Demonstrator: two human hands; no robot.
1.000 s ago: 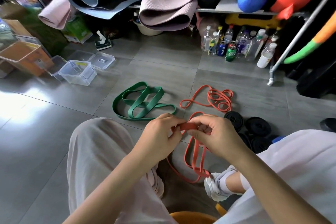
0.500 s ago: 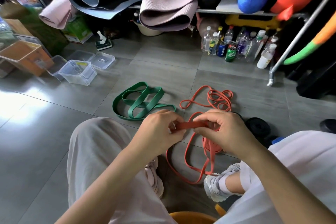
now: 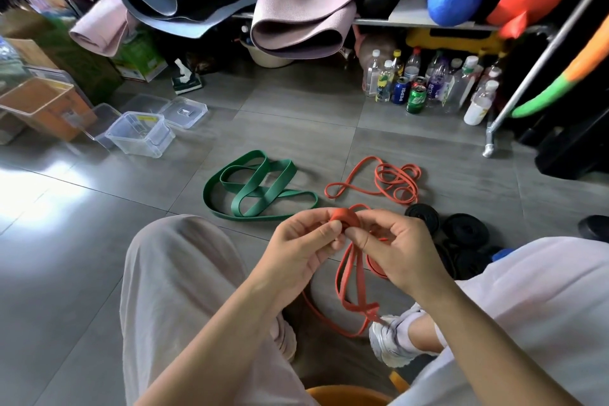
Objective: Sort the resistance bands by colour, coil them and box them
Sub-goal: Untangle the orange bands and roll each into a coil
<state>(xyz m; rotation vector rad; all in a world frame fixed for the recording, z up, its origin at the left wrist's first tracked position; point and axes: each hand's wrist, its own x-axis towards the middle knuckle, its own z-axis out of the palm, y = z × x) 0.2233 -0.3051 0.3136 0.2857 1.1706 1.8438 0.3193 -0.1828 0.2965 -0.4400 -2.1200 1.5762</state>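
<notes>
My left hand (image 3: 304,241) and my right hand (image 3: 395,250) both pinch an orange-red resistance band (image 3: 350,277) between my knees. Its top end is rolled into a small tight coil (image 3: 342,217) held between my fingertips. The rest of this band hangs down in loops to the floor by my shoe. A green band (image 3: 257,188) lies loose on the tiles ahead. Right of it sits a thinner orange band (image 3: 392,183) in a tangle. Several black coiled bands (image 3: 461,234) lie on the floor at the right, partly behind my right hand.
Clear plastic boxes (image 3: 140,133) and a lid (image 3: 184,110) stand on the floor at the left, beside an orange bin (image 3: 39,105). Bottles and cans (image 3: 425,86) line the back under a shelf with rolled mats (image 3: 296,20). A metal rack leg (image 3: 491,135) stands at right.
The flat stretch of orange band held between my hands has been rolled into a small coil. Both hands rose a little; the hanging loops shortened.
</notes>
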